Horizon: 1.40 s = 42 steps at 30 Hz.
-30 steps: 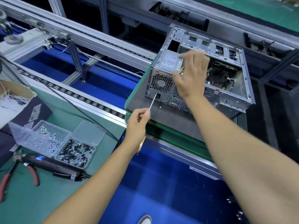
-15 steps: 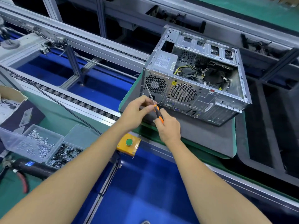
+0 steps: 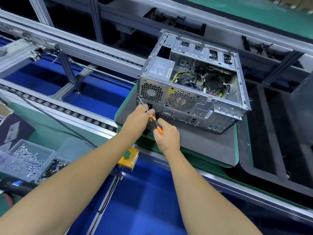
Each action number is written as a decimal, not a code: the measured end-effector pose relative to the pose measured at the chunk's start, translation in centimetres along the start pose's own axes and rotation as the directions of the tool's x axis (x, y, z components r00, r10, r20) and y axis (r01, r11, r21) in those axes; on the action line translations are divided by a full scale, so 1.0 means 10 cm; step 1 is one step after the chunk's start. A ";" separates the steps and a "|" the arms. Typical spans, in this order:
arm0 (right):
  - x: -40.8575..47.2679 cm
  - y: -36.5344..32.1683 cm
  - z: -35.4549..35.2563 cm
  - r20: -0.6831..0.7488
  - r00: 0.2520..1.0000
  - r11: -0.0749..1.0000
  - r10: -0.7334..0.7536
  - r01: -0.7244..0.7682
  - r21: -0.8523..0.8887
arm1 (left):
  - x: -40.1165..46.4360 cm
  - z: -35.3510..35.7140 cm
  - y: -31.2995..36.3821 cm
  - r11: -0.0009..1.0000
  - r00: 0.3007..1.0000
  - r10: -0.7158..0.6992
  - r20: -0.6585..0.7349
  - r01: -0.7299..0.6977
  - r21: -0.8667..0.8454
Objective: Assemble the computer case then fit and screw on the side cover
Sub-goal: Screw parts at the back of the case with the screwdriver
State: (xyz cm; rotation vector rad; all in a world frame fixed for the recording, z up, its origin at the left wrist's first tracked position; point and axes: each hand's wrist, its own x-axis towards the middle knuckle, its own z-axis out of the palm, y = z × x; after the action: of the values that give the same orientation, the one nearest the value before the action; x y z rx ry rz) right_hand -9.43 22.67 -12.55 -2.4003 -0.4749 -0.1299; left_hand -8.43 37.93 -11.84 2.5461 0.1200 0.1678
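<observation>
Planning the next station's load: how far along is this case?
Internals look fitted inside the computer case. In hand: the right hand holds the screwdriver, the left hand steadies its shaft at the rear panel. Left: the side cover, absent from the open top.

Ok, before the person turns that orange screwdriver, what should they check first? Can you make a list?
1. Right hand grips the screwdriver handle: ok.
2. Left hand steadies the shaft near the tip: ok.
3. Tip seated in a screw at the case's rear left edge: cannot tell, too small to see.
4. Computer case rests flat on the grey mat: ok.
5. Side cover fitted: not ok, the top is open and cables show.
6. Spare screws in the trays nearby: ok.
</observation>
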 end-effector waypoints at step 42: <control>0.03 -0.07 0.03 0.073 0.995 0.990 0.066 -0.057 -0.126 | -0.03 -0.32 -0.30 0.158 0.952 -0.305 -0.026 0.023 -0.987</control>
State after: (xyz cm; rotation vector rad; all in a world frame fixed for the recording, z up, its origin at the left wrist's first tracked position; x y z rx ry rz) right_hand -9.39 23.43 -12.29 -2.5458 -0.4391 -0.0402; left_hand -9.29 42.14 -10.96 1.1063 0.2743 0.3172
